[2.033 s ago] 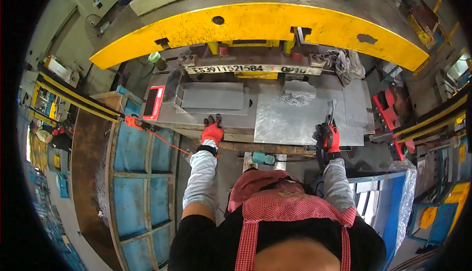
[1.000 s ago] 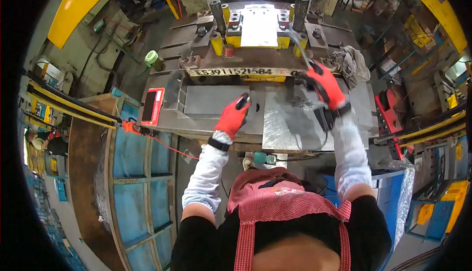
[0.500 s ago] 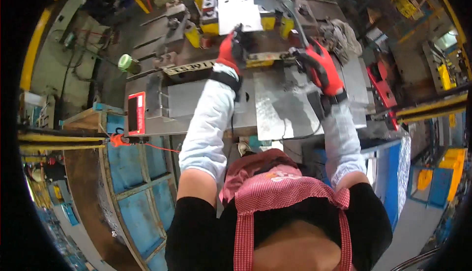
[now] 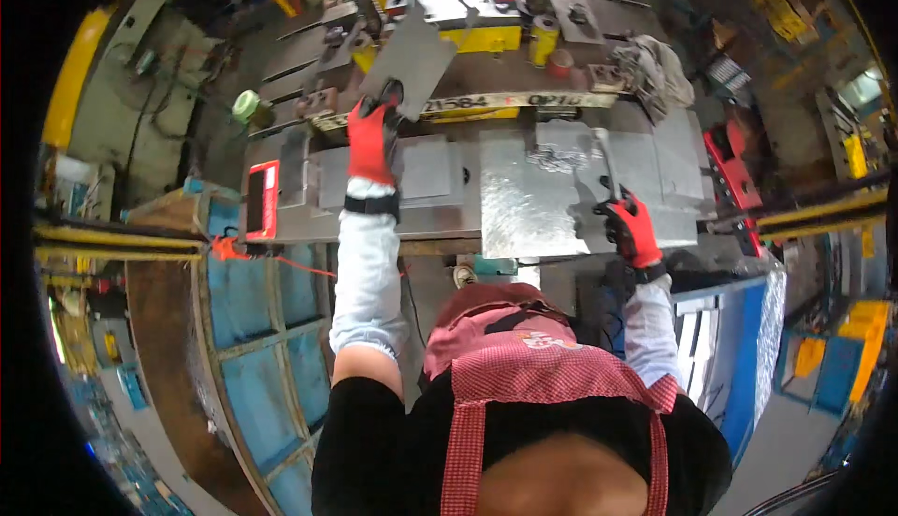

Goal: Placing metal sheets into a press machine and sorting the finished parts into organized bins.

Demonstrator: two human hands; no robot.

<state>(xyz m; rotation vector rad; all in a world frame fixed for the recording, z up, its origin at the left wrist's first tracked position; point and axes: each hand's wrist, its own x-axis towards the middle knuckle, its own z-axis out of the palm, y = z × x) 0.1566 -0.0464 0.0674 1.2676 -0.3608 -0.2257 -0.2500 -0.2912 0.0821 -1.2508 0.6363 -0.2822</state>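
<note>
My left hand [image 4: 376, 137], in a red and black glove, grips the lower edge of a flat grey sheet-metal plate [image 4: 412, 62]. The plate is held up at a tilt, partly in front of the metal die [image 4: 482, 39] with its yellow blocks. My right hand [image 4: 631, 231], gloved alike, is closed round the lower end of a slim grey bar-shaped tool [image 4: 606, 156]; its exact kind cannot be made out. That hand is over the right part of the bench, near a shiny metal sheet [image 4: 524, 212].
Grey flat plates [image 4: 430, 160] lie on the bench's left half. A grey rag [image 4: 652, 76] is at the far right, a green-lidded jar [image 4: 248, 107] at the left. A red-framed panel [image 4: 263, 200] lies at the left edge. A blue wood-framed rack [image 4: 245, 305] stands lower left.
My left hand has moved left and back from the die, and now holds the plate raised. My right hand has drawn the tool down toward me, away from the die.
</note>
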